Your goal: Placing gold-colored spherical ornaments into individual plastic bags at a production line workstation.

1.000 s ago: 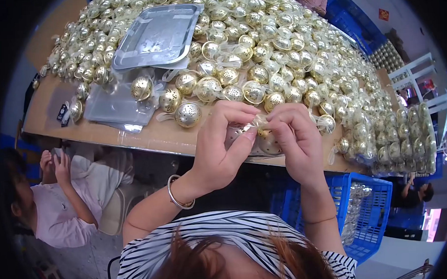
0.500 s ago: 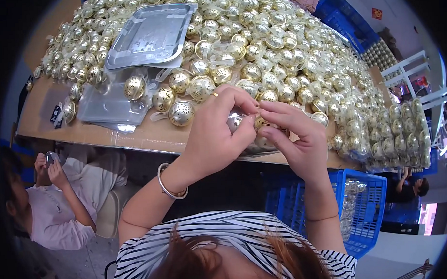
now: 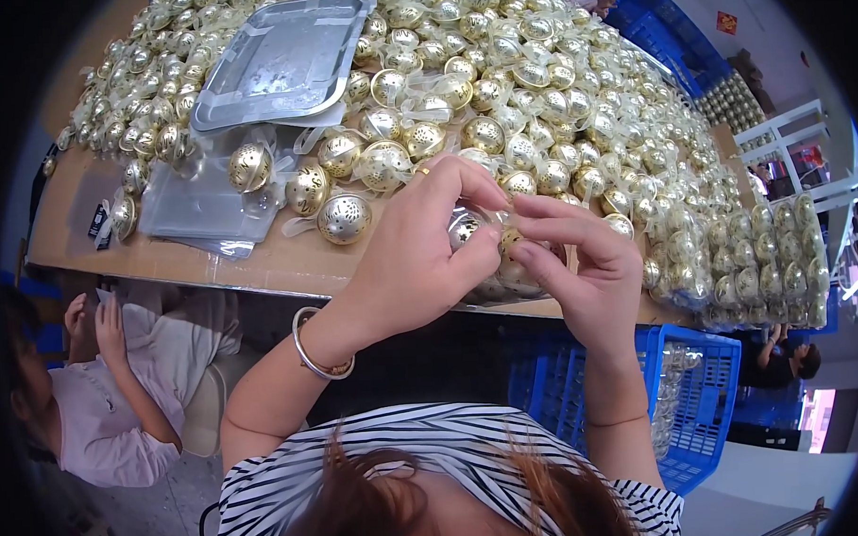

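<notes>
At the table's front edge, both my hands are closed over a clear plastic bag with round gold-and-silver patterned ornaments in it. My left hand bends its fingers over the top, thumb toward the middle. From the other side my right hand pinches with thumb and forefinger, close to the left thumb. One ornament ball shows between the hands; the fingers cover the exact grip. Just left of my left hand sits a loose ornament ball with a pale ribbon.
A large heap of ribboned balls covers the table. On it lies a metal tray, with flat clear bags nearby. Packed balls stand right. Below is a blue crate; a seated person works at left.
My hands have shifted slightly right, and the gap between them shows more of the ball and bag. The seated person's hands have moved a little.
</notes>
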Available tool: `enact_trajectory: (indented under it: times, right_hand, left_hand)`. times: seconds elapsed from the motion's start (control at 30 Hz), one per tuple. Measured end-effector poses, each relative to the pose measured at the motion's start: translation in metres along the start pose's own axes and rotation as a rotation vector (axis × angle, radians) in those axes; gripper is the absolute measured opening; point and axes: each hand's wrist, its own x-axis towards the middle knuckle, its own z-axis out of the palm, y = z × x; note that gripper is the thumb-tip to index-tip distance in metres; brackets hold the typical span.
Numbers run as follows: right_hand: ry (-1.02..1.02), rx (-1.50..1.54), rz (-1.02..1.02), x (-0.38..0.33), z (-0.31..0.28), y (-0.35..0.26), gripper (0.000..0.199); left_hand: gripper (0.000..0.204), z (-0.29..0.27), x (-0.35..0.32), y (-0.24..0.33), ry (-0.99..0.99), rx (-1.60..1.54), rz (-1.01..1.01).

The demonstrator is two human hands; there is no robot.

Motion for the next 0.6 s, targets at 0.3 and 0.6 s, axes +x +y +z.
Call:
enact_trajectory:
  times: [0.3,0.6]
  right_hand:
    - [-0.019,-0.251,-0.084,-0.004,0.002,-0.012,0.016]
    - [-0.118,-0.125,-0.29,-0.014,-0.005,0.017,0.035]
  left_hand:
    - [0.017,-0.002,-0.002,-0.007,0.009,-0.077,0.038]
    - [0.033,-0.008,-0.008,-0.033,-0.111,-0.157,0.365]
